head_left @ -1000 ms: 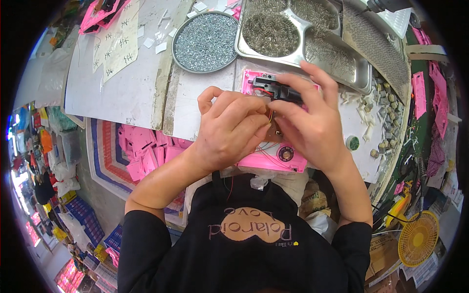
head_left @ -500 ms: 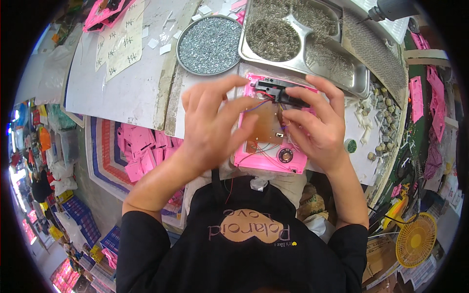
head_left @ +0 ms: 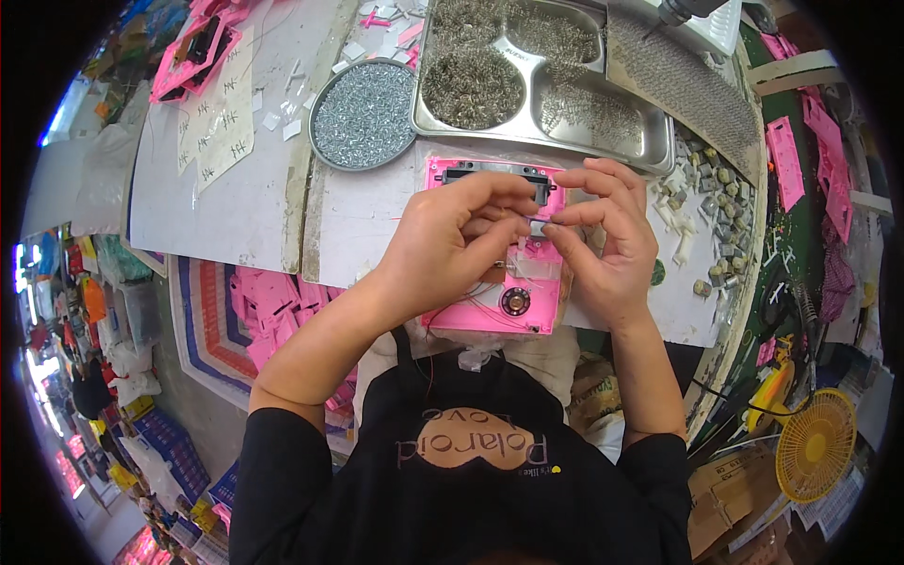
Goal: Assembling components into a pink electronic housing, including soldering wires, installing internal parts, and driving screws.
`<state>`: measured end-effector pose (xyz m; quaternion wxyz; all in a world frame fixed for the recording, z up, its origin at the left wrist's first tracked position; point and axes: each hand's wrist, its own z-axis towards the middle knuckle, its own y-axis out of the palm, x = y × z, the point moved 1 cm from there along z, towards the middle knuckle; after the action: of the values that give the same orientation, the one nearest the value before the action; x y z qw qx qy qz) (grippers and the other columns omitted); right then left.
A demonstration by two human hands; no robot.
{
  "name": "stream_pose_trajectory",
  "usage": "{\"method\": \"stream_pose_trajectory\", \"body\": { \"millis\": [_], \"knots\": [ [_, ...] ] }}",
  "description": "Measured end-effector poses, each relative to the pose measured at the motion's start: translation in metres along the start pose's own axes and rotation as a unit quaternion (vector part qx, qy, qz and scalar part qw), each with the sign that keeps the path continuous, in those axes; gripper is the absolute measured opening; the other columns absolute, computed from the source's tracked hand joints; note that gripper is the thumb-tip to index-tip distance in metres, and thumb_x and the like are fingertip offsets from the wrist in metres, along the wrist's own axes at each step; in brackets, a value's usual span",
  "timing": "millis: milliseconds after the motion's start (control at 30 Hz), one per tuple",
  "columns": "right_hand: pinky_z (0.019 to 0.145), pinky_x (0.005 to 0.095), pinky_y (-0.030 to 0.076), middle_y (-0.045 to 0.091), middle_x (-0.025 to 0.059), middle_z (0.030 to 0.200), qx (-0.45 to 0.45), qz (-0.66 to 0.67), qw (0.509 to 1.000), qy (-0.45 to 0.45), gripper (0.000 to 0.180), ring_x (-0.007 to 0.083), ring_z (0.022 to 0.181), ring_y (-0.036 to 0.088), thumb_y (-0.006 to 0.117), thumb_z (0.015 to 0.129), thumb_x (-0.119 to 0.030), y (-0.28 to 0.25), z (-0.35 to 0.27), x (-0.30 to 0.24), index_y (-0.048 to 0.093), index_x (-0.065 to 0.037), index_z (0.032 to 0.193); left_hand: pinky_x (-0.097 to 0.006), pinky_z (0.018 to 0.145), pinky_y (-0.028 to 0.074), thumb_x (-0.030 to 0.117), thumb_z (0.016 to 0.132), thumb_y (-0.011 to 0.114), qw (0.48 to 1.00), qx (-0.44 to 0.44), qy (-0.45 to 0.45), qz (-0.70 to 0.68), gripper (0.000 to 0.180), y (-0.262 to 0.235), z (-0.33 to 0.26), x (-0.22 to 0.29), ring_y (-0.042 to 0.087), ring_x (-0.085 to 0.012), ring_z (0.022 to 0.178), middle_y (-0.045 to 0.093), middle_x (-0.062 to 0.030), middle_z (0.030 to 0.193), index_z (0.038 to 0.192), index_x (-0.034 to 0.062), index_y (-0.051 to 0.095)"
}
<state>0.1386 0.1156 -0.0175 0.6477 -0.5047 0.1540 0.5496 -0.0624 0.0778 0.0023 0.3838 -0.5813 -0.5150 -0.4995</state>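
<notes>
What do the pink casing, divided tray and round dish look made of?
Pink casing: probably moulded plastic, fairly smooth; uniform colour and formed edges suggest it.
Divided tray: likely stainless steel, shiny; silvery with bright reflections on its rounded dividers.
Round dish: smooth grey rim, could be metal or plastic; the small pieces inside hide the rest.

Bright, fairly even light covers your surface [head_left: 254, 217], glinting off the metal tray [head_left: 516, 58]. On your left, patches overexpose; your view bends toward black corners.

Left hand [head_left: 450, 231] and right hand [head_left: 614, 240] seemingly pinch wire [head_left: 540, 221] over pink casing [head_left: 542, 301].
</notes>
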Motion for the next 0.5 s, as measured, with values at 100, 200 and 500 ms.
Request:
{"method": "stream_pose_trajectory", "body": {
  "millis": [100,200,500],
  "knots": [
    [0.102,0.0429,0.042,0.071,0.0054,0.116,0.005,-0.001,1.000,0.005,0.019,0.0314,0.120,0.053,0.084,0.072,-0.007,-0.001,-0.002,0.000,0.071,-0.011,0.085,-0.029,0.076,0.065,0.004,0.104,0.055,0.995,0.020,-0.024,-0.091,0.023,-0.002,-0.003,-0.007,0.073,-0.0175,0.090,0.071,-0.0137,0.110,0.125,-0.0030,0.061],
    [0.101,0.0432,0.043,0.071,0.0054,0.116,0.003,-0.002,1.000,0.003,0.020,0.0318,0.120,0.053,0.084,0.072,-0.007,0.001,-0.004,0.002,0.071,-0.011,0.086,-0.029,0.074,0.065,0.004,0.104,0.056,0.997,0.027,-0.050,-0.054,0.022,-0.008,-0.005,-0.008,0.073,-0.0158,0.089,0.073,-0.0148,0.109,0.122,-0.0032,0.065],
    [0.101,0.0436,0.044,0.069,0.0046,0.119,0.006,-0.035,0.997,-0.074,0.022,0.0338,0.120,0.053,0.083,0.069,-0.007,0.003,-0.007,-0.010,0.070,-0.013,0.086,-0.033,0.063,0.056,0.003,0.088,0.072,0.974,-0.001,0.142,0.178,0.013,0.001,-0.002,-0.016,0.071,-0.0226,0.069,0.074,-0.0138,0.090,0.101,0.0013,0.074]
  ]
}}
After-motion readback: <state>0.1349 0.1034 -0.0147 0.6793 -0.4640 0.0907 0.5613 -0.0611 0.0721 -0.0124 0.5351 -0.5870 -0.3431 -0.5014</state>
